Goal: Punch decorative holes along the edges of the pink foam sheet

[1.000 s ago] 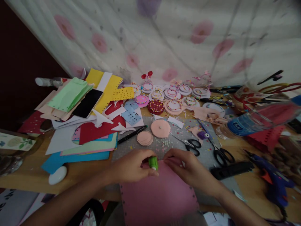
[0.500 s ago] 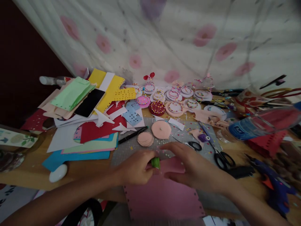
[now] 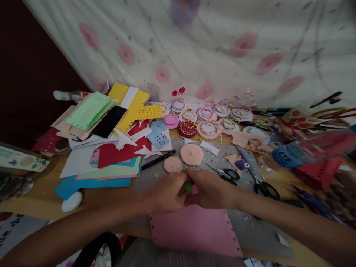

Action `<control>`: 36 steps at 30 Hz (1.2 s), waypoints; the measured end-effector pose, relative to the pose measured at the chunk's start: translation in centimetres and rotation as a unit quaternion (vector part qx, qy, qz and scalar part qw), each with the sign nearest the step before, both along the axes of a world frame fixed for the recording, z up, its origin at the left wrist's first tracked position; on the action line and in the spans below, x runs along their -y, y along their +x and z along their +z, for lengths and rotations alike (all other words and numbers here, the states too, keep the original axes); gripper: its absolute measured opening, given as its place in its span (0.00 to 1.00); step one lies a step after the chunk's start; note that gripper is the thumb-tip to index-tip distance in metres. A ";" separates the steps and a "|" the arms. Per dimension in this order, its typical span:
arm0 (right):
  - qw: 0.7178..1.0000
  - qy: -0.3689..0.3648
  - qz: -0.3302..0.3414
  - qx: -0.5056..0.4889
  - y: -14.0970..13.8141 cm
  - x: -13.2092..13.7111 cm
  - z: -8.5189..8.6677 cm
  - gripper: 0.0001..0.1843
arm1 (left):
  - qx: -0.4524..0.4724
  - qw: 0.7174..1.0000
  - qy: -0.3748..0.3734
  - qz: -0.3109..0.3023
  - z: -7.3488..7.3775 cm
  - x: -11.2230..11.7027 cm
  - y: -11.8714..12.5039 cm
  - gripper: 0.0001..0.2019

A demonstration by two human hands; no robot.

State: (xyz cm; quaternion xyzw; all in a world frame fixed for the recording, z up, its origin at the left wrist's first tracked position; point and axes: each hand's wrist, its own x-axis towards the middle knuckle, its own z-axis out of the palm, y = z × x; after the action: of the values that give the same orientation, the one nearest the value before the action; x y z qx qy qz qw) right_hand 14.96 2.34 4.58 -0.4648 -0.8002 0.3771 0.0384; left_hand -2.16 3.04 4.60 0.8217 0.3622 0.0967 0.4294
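Note:
My left hand (image 3: 167, 193) and my right hand (image 3: 209, 190) meet over the far edge of a pink paper sheet (image 3: 194, 231) with punched holes along its sides. Both are closed around a small green punch (image 3: 188, 186) that shows between the fingers. The sheet lies on a grey mat (image 3: 251, 231) at the table's front edge. Just beyond the hands lie two peach paper discs (image 3: 191, 154).
A heap of coloured paper (image 3: 111, 159) and a black phone (image 3: 108, 121) lie at the left. Decorated round paper pieces (image 3: 207, 128) line the back. Black scissors (image 3: 232, 173) and a second pair (image 3: 264, 187) lie right of the hands, beside a plastic bottle (image 3: 300, 152). A white curtain hangs behind.
My right hand has moved left and closed onto the green punch beside my left hand. Both hands have shifted slightly further from me over the pink sheet's edge.

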 end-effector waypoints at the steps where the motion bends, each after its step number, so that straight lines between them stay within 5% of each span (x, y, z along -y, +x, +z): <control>1: 1.000 0.000 -0.005 0.003 0.1 0.0 -0.1 0.21 | 0.000 1.000 -0.001 -0.004 -0.1 0.0 0.1 0.09; 13: 0.999 0.008 -0.037 0.017 0.8 0.5 -2.5 0.20 | 0.012 0.999 0.043 -0.030 -2.5 -0.4 1.0 0.10; 19: 1.000 0.012 -0.018 0.013 1.0 -0.1 -1.9 0.20 | 0.012 0.999 0.041 -0.015 -2.5 -0.9 1.0 0.10; 23: 0.999 0.025 0.005 0.022 2.4 -0.2 -0.7 0.30 | 0.007 0.999 0.036 0.004 -2.2 -1.0 0.7 0.09; 27: 0.996 0.050 -0.011 0.071 4.0 0.1 -0.2 0.11 | 0.002 0.999 0.025 0.034 -1.8 -1.2 0.4 0.08; 36: 0.998 0.044 -0.022 0.032 4.0 1.7 0.3 0.11 | 0.095 0.987 -0.082 0.098 -1.2 -0.3 -1.0 0.16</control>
State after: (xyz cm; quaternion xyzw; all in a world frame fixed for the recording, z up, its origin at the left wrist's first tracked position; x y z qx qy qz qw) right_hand 18.98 0.65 4.86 -0.4919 -0.8064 0.3256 0.0413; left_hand -3.12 3.36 3.38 0.7315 0.4056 0.1859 0.5156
